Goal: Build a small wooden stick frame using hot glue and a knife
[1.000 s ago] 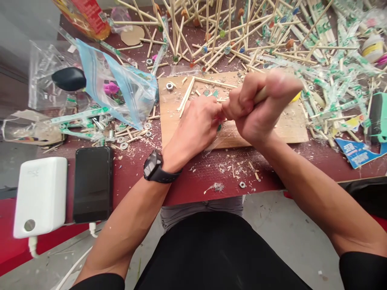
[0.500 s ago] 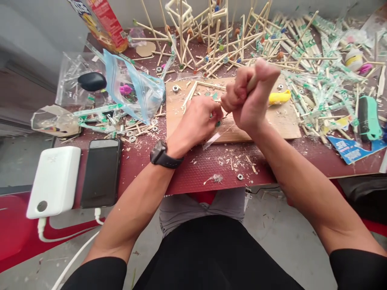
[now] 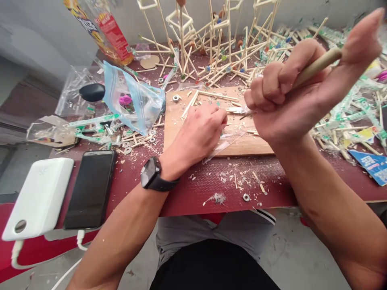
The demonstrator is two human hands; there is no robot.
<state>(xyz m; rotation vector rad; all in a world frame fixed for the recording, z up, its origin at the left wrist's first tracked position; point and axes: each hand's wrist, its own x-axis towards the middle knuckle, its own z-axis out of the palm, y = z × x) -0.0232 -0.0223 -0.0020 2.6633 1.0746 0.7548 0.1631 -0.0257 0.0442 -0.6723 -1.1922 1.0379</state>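
My left hand (image 3: 199, 131), with a black watch at the wrist, rests low over the left half of a wooden board (image 3: 175, 117). Its fingers are curled down, and what they pinch is hidden beneath them. My right hand (image 3: 287, 96) is raised over the board's right side, fingers wrapped round a wooden-handled tool (image 3: 317, 68) whose thin dark tip points down-left. Near that tip lies a small whitish strip (image 3: 237, 110). Thin sticks (image 3: 217, 96) joined at an angle lie behind my left hand. A clear plastic strip (image 3: 225, 146) sticks out beside its fingers.
Stick structures (image 3: 184, 24) stand along the back. At left are a zip bag (image 3: 133, 100), a phone (image 3: 89, 189) and a white power bank (image 3: 39, 197). Green-marked wrappers (image 3: 350, 108) cover the right side. A metal nut (image 3: 246, 197) lies near the front edge.
My right hand has moved right and up with the tool, away from my left hand. My left hand stays over the board. The view has shifted slightly.
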